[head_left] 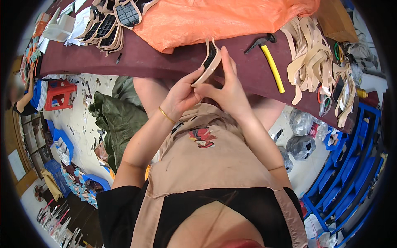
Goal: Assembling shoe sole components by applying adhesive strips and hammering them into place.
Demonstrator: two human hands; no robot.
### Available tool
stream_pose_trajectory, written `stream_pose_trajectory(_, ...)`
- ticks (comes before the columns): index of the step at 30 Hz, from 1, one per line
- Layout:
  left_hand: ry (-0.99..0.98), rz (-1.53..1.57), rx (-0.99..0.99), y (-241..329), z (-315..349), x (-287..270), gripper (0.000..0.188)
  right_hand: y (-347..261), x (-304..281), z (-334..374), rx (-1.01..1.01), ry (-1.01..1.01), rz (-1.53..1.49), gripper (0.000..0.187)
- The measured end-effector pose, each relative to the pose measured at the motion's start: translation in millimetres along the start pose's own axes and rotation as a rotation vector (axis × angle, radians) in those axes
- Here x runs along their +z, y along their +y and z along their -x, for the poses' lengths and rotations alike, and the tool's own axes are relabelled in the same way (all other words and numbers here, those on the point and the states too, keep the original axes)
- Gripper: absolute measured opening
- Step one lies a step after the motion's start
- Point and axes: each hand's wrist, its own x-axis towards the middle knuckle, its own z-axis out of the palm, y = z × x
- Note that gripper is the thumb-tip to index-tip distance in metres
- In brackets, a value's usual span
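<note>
Over the near edge of the table, my two hands hold a curved piece with a black inner face and a beige rim [212, 65]. My left hand [185, 91] pinches its lower end between thumb and fingers. My right hand [230, 91] is closed round its right side, the thumb at the lower end and the fingers along the edge farther up. The piece is tilted on its side, and part of it is hidden behind my fingers. At the far left of the table lie stacked black gridded panels with beige rims [106, 31].
A hammer [271, 66] with a yellow handle lies right of my hands. Beyond them spreads an orange sheet [186, 25]. Beige strips [310, 58] are heaped at the right, near scissors [325, 105]. Blue racks [343, 165] stand at right, a red stool [60, 95] at left, near another person.
</note>
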Motion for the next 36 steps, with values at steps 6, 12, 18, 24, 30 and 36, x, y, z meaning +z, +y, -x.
stream_pose_trajectory(6,-0.152,-0.046,0.002,-1,1,-17,0.029,-6,-3,-9,0.125,-0.053,-0.347,0.069)
stream_pose_trajectory(12,-0.162,-0.025,-0.159,0,9,-37,0.031,28,-35,-9,0.425,-0.07,-0.828,0.041)
stream_pose_trajectory(18,-0.052,-0.894,0.622,-21,19,2,0.048,10,-3,14,0.404,-0.085,-0.514,0.072)
stream_pose_trajectory(24,0.032,-1.861,0.849,-34,42,16,0.095,24,-17,13,0.43,-0.149,-1.013,0.05)
stream_pose_trajectory(30,0.053,-1.286,1.044,-44,30,17,0.108,8,-2,32,0.551,-0.196,-1.084,0.056)
stream_pose_trajectory(36,-0.139,-1.049,0.735,-33,34,34,0.097,19,-19,35,0.423,-0.275,-0.964,0.055)
